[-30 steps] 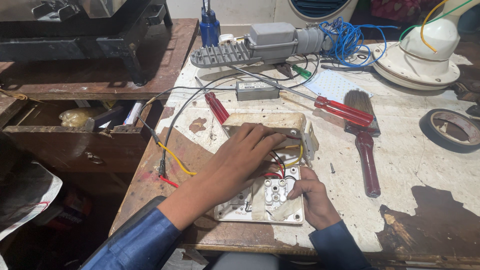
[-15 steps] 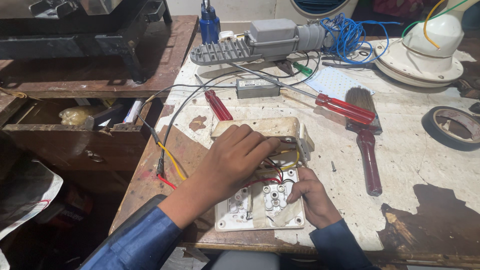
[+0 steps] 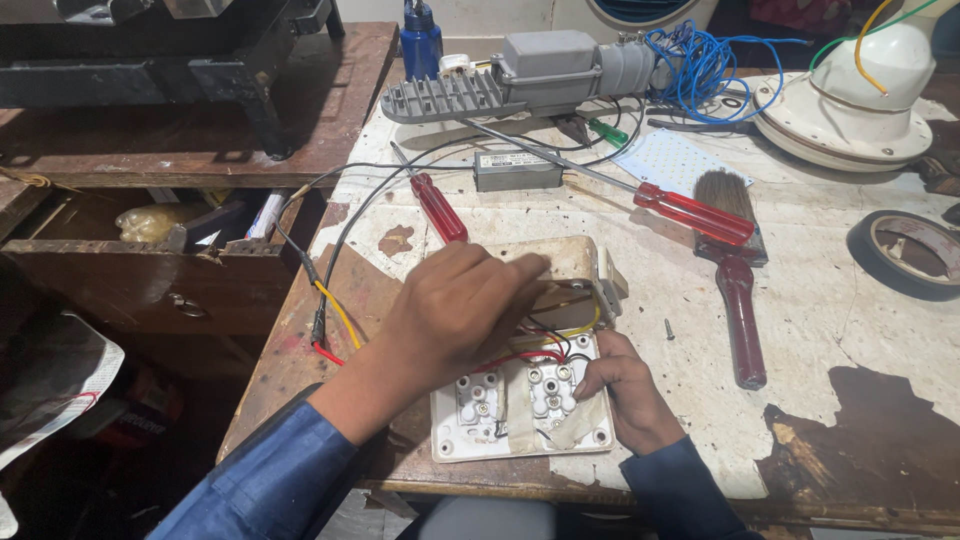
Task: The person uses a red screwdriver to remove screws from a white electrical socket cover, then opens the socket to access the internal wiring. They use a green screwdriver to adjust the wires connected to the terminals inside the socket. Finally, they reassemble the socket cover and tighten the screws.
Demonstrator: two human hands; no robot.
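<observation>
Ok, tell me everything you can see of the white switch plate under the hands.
The white switch plate lies face down near the table's front edge, its plastic back showing two terminal blocks with screws and a strip of tape. Red, black and yellow wires run from it to the beige box behind. The left hand covers its upper part; the right hand grips its right edge.

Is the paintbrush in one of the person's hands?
No, the paintbrush lies alone on the table, away from both hands.

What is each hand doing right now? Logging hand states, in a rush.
Left hand: closed over the beige switch box.
Right hand: gripping the white switch plate.
</observation>
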